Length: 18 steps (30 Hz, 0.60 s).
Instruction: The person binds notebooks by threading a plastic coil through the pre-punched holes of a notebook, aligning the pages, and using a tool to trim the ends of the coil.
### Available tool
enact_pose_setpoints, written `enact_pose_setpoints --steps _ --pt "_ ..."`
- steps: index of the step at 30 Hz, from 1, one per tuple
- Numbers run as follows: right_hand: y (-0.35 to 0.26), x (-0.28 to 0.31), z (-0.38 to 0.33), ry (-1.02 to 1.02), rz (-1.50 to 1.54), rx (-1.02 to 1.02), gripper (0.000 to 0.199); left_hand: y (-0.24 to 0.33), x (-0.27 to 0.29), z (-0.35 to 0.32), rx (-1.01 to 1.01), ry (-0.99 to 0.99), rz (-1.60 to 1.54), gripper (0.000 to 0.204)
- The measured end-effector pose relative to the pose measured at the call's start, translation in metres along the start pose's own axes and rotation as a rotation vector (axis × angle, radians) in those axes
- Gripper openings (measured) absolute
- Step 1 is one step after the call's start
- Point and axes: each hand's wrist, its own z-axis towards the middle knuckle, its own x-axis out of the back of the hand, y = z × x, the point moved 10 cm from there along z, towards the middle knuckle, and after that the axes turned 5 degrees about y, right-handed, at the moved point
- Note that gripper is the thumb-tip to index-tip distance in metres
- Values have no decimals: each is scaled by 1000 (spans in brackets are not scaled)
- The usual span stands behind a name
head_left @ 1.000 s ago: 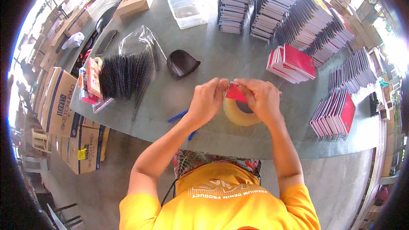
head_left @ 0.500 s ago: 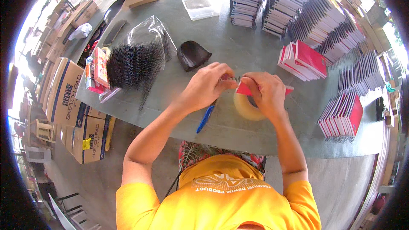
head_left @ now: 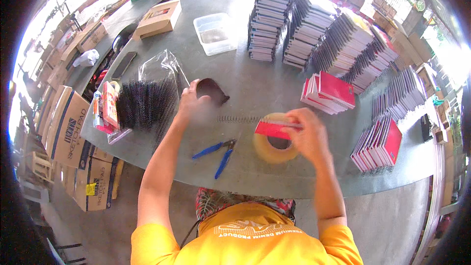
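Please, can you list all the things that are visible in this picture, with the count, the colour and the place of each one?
small notebook: one, red, held in the right hand above the tape roll
spiral wire: one, dark, stretched between the two hands
tape roll: one, tan, flat on the table under the right hand
pliers: one pair, blue handles, near table edge
black pouch: one, beside the left hand
bag of spirals: one, clear with black coils, left
plastic tub: one, clear, far side
cardboard box: one, brown, far left
notebook stacks: many, dark and red, far and right
table: one, grey
cartons: several, brown, on floor at left
left hand: pulling the wire's end
right hand: gripping the notebook
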Motion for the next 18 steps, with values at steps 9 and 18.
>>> enact_pose_setpoints --steps 9,18 --pt "121 -35 -49 87 622 -497 29 149 241 -40 -315 606 -813 36" --pt "83 -34 -19 -42 802 -336 27 232 95 -108 -724 38 -198 33"
